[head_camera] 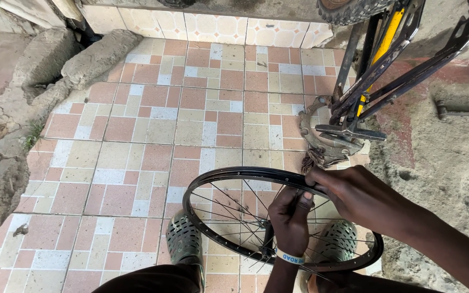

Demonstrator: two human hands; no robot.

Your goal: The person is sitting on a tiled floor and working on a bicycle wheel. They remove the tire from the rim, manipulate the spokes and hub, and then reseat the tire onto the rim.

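Black bicycle rim [229, 176] tilted over tiled floor [153, 125]; right hand [354, 195] clamps its top edge, left hand [290, 220] pinches the spokes [229, 209].

My green shoes [184, 242] stand on the tiled floor [153, 135]; an upturned bike frame [378, 70], a tyre [348, 10] and a wrench [462, 112] lie ahead.

Tiles [153, 125] open ahead & left; bike frame [375, 81] blocks right, stone kerb [55, 70] far left.
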